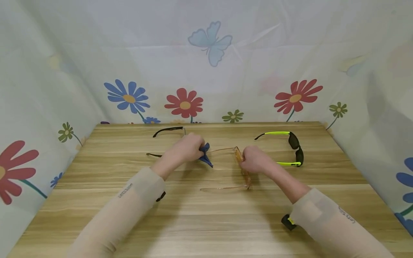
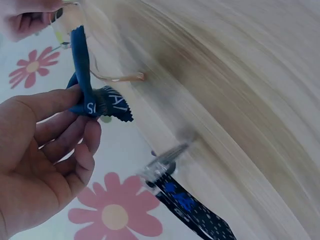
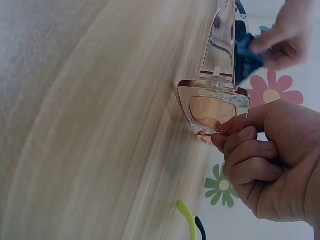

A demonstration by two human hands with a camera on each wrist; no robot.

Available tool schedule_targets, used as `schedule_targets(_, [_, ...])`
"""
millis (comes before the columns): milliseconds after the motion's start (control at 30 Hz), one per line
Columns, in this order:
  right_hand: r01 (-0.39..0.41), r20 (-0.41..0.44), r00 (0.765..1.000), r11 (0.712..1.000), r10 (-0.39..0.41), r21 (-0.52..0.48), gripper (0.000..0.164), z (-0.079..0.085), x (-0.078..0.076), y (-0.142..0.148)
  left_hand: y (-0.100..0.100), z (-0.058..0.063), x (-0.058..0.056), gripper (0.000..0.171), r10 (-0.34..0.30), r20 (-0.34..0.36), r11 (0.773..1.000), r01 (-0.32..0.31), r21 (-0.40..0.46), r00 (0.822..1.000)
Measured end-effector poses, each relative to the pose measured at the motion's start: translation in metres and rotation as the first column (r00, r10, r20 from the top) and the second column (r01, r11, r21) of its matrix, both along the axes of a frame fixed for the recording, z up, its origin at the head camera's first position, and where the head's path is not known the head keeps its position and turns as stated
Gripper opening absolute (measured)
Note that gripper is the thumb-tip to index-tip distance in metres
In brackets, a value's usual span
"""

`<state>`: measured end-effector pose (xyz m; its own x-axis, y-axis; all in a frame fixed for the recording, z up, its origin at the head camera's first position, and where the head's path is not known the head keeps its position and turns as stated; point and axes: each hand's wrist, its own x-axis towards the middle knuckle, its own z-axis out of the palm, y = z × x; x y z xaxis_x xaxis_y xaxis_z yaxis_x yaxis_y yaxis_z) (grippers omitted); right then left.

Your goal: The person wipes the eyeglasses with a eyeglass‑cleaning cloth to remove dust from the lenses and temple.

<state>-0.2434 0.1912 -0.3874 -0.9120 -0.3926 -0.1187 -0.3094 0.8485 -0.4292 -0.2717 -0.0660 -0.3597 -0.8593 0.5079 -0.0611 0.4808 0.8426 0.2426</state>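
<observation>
My left hand (image 1: 193,146) pinches a crumpled dark blue cleaning cloth (image 1: 204,156) between thumb and fingers. In the left wrist view, the cloth (image 2: 81,60) has zigzag edges and white lettering. With its fingertips, my right hand (image 1: 257,159) grips the front of a pair of orange-tinted glasses (image 1: 247,179) with a clear frame. Their temples are unfolded and point left, toward the cloth. In the right wrist view, thumb and finger hold the frame by a lens (image 3: 214,112); the other fingers are curled. The cloth appears apart from the lenses.
Black-templed glasses (image 1: 168,129) lie at the back left, partly hidden by my left hand; a patterned temple (image 2: 192,207) shows up close. Sunglasses with neon-yellow temples (image 1: 299,157) lie behind my right hand. A flowered curtain (image 1: 209,71) borders the wooden table (image 1: 206,222).
</observation>
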Motion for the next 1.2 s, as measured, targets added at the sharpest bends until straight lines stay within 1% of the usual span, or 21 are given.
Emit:
schedule_targets(100, [-0.006, -0.006, 1.0, 1.0, 0.006, 0.007, 0.037, 0.0, 0.002, -0.004, 0.007, 0.002, 0.0, 0.02, 0.002, 0.008, 1.0, -0.002, 0.021, 1.0])
schedule_targets(167, [-0.005, -0.007, 1.0, 1.0, 0.005, 0.019, 0.037, 0.0, 0.003, -0.007, 0.011, 0.002, -0.001, 0.02, 0.001, 0.017, 1.0, -0.002, 0.022, 1.0])
schedule_targets(367, [-0.011, -0.005, 1.0, 0.999, 0.011, 0.046, 0.034, 0.0, 0.001, -0.023, 0.02, -0.005, -0.007, 0.019, 0.007, 0.002, 1.0, -0.007, 0.018, 1.0])
schedule_targets(433, [-0.014, -0.003, 1.0, 0.999, 0.014, 0.047, 0.034, 0.0, 0.001, -0.027, 0.022, -0.007, -0.009, 0.023, 0.01, -0.003, 1.0, -0.01, 0.018, 1.0])
schedule_targets(567, [-0.019, 0.004, 1.0, 0.999, 0.019, 0.045, 0.034, 0.001, 0.001, -0.032, 0.028, -0.012, -0.015, 0.04, -0.001, 0.005, 1.0, 0.001, -0.004, 1.0])
schedule_targets(667, [-0.028, 0.003, 1.0, 0.999, 0.027, 0.045, 0.036, 0.001, 0.002, -0.034, 0.034, -0.014, -0.018, 0.047, -0.015, 0.015, 1.0, 0.015, -0.022, 1.0])
schedule_targets(767, [-0.038, -0.002, 0.999, 0.998, 0.038, 0.041, 0.036, 0.001, 0.003, -0.035, 0.041, -0.014, -0.02, 0.042, -0.024, 0.023, 0.999, 0.024, -0.035, 0.999])
schedule_targets(1000, [-0.044, -0.014, 0.999, 0.998, 0.045, 0.044, 0.038, 0.0, 0.003, -0.034, 0.056, -0.013, -0.02, 0.013, -0.05, 0.01, 0.993, 0.051, -0.11, 0.999])
schedule_targets(1067, [-0.046, -0.019, 0.999, 0.998, 0.047, 0.047, 0.038, 0.001, 0.002, -0.034, 0.06, -0.014, -0.021, 0.011, -0.059, -0.002, 0.988, 0.058, -0.141, 0.998])
schedule_targets(1200, [-0.052, -0.034, 0.998, 0.997, 0.054, 0.052, 0.037, 0.0, 0.002, -0.034, 0.065, -0.017, -0.022, 0.011, -0.054, -0.02, 0.983, 0.049, -0.176, 0.998])
